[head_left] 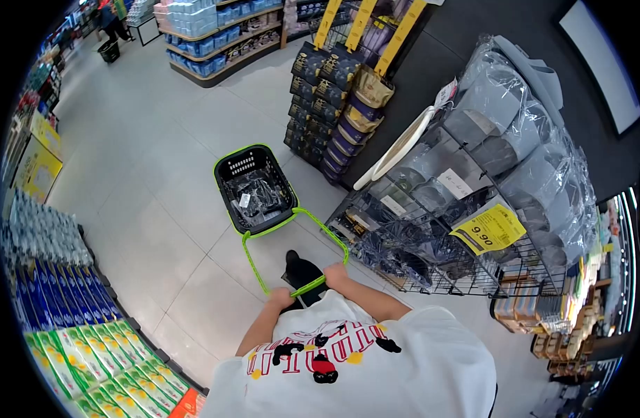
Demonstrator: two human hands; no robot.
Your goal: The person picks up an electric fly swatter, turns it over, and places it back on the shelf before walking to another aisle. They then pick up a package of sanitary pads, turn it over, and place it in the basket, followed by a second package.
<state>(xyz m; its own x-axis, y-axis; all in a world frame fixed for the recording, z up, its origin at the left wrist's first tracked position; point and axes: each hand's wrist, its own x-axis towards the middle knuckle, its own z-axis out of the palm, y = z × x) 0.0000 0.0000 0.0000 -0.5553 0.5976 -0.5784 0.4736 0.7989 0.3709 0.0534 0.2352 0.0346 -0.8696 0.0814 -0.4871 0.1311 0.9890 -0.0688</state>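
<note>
While both hands are brought together at the wearer's waist, I read through the head camera that the left hand (281, 298) is closed on one end of the green handle (308, 286) and the right hand (336, 274) on the other. Fingers: curled around the bar on both sides; exact fingertip positions I cannot tell. Handle arms run forward to the near edge of the black basket (243, 161), which has a bright green rim and is out ahead of the feet, over the pale tiled floor (159, 209). Contents: a dark item in clear wrap (258, 189), bearing a white label (244, 200). To my right, near the basket, is a wire rack (463, 145) of plastic-wrapped goods with a yellow price sign (488, 228); to my left, well apart, blue packs (62, 292) and green-and-white packs (111, 362) in rows.
</note>
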